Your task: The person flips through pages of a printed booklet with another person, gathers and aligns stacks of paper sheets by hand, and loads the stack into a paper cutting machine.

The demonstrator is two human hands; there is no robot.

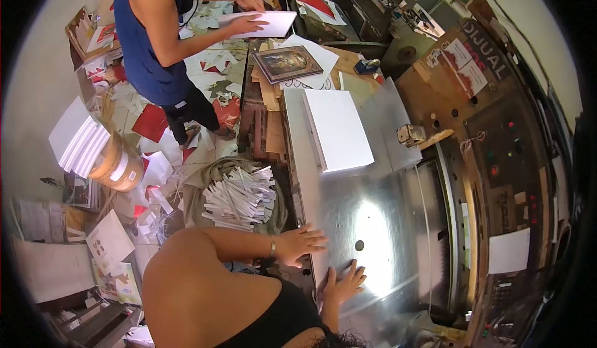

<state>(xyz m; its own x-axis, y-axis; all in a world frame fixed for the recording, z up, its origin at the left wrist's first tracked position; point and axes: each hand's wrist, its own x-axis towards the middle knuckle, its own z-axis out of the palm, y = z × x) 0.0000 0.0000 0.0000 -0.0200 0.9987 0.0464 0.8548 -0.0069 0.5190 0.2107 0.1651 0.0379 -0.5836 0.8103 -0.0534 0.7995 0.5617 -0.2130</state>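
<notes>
At the far left of the frame we see a tub (127, 169) with a white stack (81, 141) leaning on its top, and below it, toward the lower left, loose sheets (109, 241). In the upper left a co-worker (152, 43) in a blue top stands among scraps on the floor (196, 155), both hands on some white paper (267, 23). A red sheet (150, 123) lies just beside that person's legs. Left of centre, a sack (198, 189) stands open, full of white strips (241, 197).

Coming to the middle, we find our left hand (301, 246), a band (272, 247) at its wrist, at the left edge of the metal table (339, 205). Its fingers are spread and it holds nothing; we cannot tell whether it touches the surface. In the upper middle a dark book (288, 64) lies on paper. Our right hand (346, 284), lower middle, is palm down on the table with fingers apart and nothing in its grasp, near a round hole (359, 245). Farther up, well apart from both hands, a thick white pile (339, 130) lies on the table.

To the right rises a machine (451, 108), its panel lit by small red and green lights, with a white sheet (510, 251) lower down.
</notes>
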